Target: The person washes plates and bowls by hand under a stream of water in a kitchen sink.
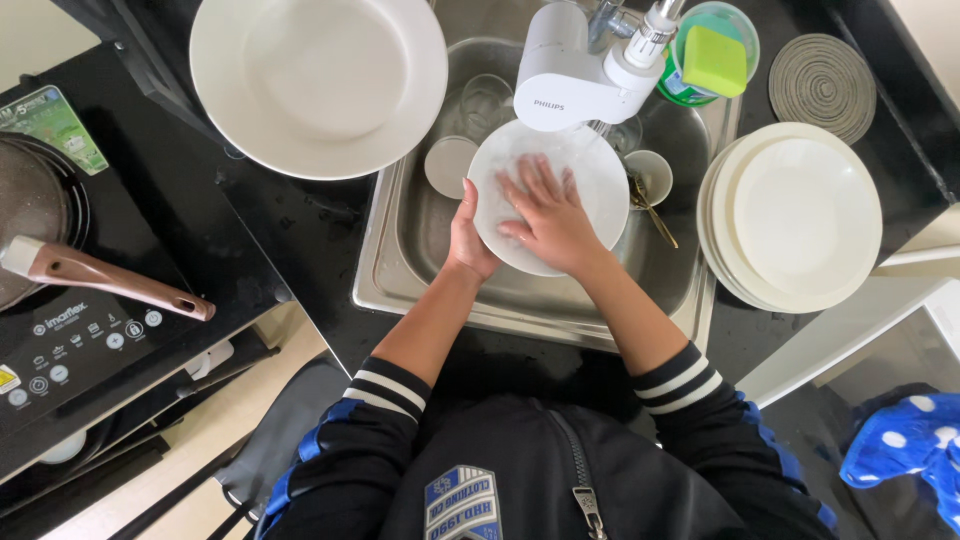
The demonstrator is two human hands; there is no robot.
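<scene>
I hold a white plate (600, 175) over the steel sink (400, 250), under the white tap filter (570, 80), where water runs onto it. My left hand (468, 240) grips the plate's left rim from beneath. My right hand (548, 215) lies flat on the plate's face with fingers spread. Below the plate, in the basin, sit a glass (487, 100), a small white bowl (448, 165), a cup (652, 175) and a gold spoon (655, 215).
A large white plate (318, 80) rests on the black counter left of the sink. A stack of white plates (795, 215) stands to the right. Behind are a green sponge (715, 58) in a tub and a round trivet (822, 85). A pan (40, 220) sits on the induction hob at left.
</scene>
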